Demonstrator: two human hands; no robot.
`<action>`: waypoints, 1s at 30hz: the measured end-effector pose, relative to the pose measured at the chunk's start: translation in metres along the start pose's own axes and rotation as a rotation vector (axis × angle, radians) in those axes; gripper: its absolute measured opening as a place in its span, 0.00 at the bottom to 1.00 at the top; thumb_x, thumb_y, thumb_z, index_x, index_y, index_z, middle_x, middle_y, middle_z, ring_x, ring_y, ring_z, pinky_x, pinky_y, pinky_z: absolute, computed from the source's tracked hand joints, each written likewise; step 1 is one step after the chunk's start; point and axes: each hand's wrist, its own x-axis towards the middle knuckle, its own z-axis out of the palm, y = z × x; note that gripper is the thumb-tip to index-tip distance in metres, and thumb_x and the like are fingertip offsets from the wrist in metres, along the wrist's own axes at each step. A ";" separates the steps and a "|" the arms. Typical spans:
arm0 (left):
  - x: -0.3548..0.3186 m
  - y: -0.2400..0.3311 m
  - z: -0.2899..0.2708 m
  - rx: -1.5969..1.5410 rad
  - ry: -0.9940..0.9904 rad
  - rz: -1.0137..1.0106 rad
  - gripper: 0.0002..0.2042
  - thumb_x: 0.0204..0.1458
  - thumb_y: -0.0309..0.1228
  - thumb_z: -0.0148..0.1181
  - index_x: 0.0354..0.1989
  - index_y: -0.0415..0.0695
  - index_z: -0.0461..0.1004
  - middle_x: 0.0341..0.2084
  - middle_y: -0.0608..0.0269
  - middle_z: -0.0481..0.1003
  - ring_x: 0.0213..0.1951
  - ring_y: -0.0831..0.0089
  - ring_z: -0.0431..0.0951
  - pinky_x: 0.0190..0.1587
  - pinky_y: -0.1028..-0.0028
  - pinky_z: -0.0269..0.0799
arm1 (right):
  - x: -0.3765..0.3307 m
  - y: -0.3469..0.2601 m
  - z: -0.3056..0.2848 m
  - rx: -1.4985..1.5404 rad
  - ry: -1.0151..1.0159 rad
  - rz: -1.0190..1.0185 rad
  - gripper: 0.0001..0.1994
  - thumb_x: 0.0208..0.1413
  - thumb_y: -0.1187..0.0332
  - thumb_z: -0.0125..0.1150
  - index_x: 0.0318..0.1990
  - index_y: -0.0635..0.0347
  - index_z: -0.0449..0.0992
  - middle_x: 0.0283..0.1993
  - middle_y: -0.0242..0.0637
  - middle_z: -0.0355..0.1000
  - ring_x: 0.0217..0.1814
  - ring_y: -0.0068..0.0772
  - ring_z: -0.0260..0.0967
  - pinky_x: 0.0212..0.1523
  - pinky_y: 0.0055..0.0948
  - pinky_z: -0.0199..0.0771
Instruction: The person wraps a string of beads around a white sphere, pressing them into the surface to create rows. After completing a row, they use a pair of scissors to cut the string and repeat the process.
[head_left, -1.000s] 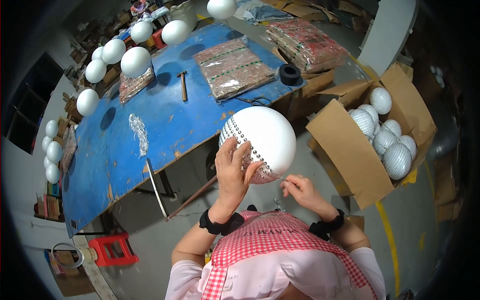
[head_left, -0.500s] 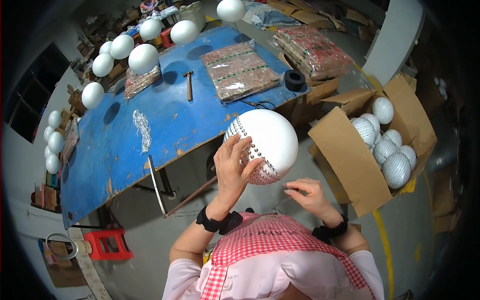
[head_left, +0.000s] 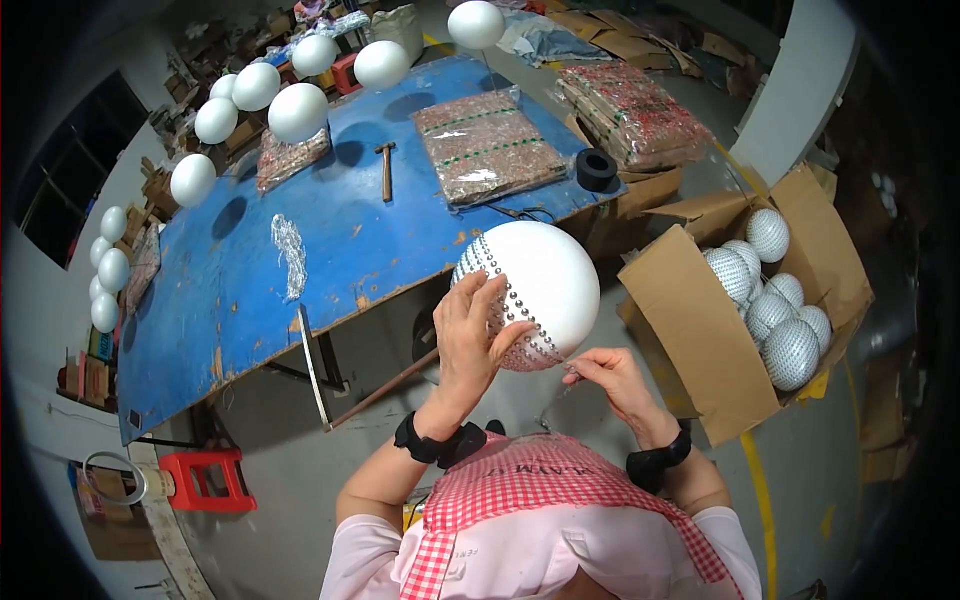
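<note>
Off the near edge of the blue table (head_left: 350, 240): one big white ball (head_left: 562, 275), in front of the person, apart from the carton (head_left: 705, 350) to its right
Beads: silvery rows (head_left: 513, 300) round the left and lower part of the ball; its upper right is bare and smooth
Left hand (head_left: 465, 335): against the ball's near left side; fingers spread over the beads, thumb set apart from them; how much weight it bears, I cannot tell
Right hand (head_left: 612, 380): just beside the ball's lower right; thumb and forefinger pinched on a thin string end (head_left: 568, 369), too small to make out well
Wrists: a black band (head_left: 440, 442) on the left, another (head_left: 660, 462) on the right
Apron: red-and-white checks (head_left: 540, 475), below both hands
Tabletop: hammer (head_left: 387, 175) near the middle; silvery tangle (head_left: 289, 258) toward the near edge; clear-wrapped pack (head_left: 490, 150), with scissors (head_left: 527, 214) and a black roll (head_left: 597, 170) close by
Far and left sides: plain white balls (head_left: 298, 113), raised above the table
Carton's inside: several beaded balls (head_left: 791, 355), heaped together
Floor at left: red stool (head_left: 212, 480)
</note>
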 end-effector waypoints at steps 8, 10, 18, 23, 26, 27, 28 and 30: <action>-0.007 0.005 0.000 0.062 0.010 0.050 0.31 0.39 0.45 0.71 0.53 0.46 0.71 0.50 0.52 0.70 0.50 0.55 0.69 0.52 0.60 0.62 | 0.001 -0.011 0.004 0.043 -0.055 0.183 0.07 0.54 0.73 0.63 0.38 0.69 0.79 0.33 0.36 0.77 0.35 0.25 0.74 0.40 0.24 0.73; -0.007 0.006 0.001 0.066 0.006 0.050 0.31 0.39 0.45 0.71 0.53 0.46 0.71 0.50 0.52 0.69 0.50 0.55 0.69 0.53 0.60 0.61 | -0.001 -0.015 0.006 0.041 -0.071 0.215 0.07 0.53 0.73 0.63 0.37 0.68 0.80 0.33 0.35 0.77 0.35 0.25 0.74 0.39 0.23 0.73; -0.002 -0.004 0.005 -0.017 -0.004 -0.035 0.30 0.39 0.42 0.72 0.53 0.45 0.71 0.51 0.53 0.69 0.51 0.56 0.69 0.52 0.62 0.62 | -0.002 -0.017 0.012 -0.417 0.036 -0.115 0.06 0.50 0.72 0.66 0.34 0.67 0.78 0.28 0.31 0.76 0.31 0.18 0.70 0.34 0.20 0.70; 0.005 -0.008 0.005 -0.089 0.007 -0.071 0.29 0.40 0.37 0.72 0.52 0.43 0.70 0.50 0.53 0.70 0.51 0.55 0.71 0.51 0.62 0.65 | 0.006 0.007 0.003 -0.388 0.075 -0.119 0.06 0.51 0.72 0.65 0.33 0.67 0.77 0.28 0.30 0.76 0.31 0.18 0.70 0.34 0.21 0.69; 0.006 -0.014 0.009 -0.154 0.022 -0.111 0.28 0.41 0.35 0.71 0.52 0.42 0.70 0.50 0.50 0.71 0.51 0.52 0.71 0.52 0.60 0.67 | 0.006 0.017 0.002 -0.445 0.132 -0.124 0.06 0.51 0.73 0.64 0.33 0.67 0.77 0.27 0.32 0.75 0.30 0.20 0.71 0.34 0.22 0.70; 0.007 -0.015 0.009 -0.206 0.011 -0.143 0.27 0.42 0.34 0.71 0.52 0.42 0.69 0.52 0.49 0.70 0.52 0.52 0.71 0.53 0.60 0.67 | 0.006 0.018 0.003 -0.536 0.183 -0.163 0.06 0.51 0.73 0.63 0.34 0.68 0.77 0.26 0.33 0.75 0.30 0.22 0.71 0.33 0.23 0.70; 0.007 -0.016 0.010 -0.258 0.000 -0.176 0.26 0.43 0.33 0.70 0.52 0.41 0.69 0.53 0.48 0.70 0.54 0.51 0.70 0.54 0.60 0.67 | 0.006 0.018 0.002 -0.536 0.182 -0.162 0.06 0.51 0.73 0.63 0.34 0.68 0.77 0.26 0.33 0.75 0.30 0.22 0.71 0.33 0.23 0.70; 0.006 -0.020 0.012 -0.222 -0.014 -0.158 0.27 0.43 0.36 0.70 0.52 0.42 0.69 0.54 0.47 0.69 0.56 0.50 0.69 0.55 0.59 0.64 | 0.004 0.015 0.003 -0.940 0.170 -0.254 0.06 0.53 0.73 0.59 0.36 0.68 0.76 0.25 0.36 0.74 0.29 0.27 0.73 0.33 0.25 0.70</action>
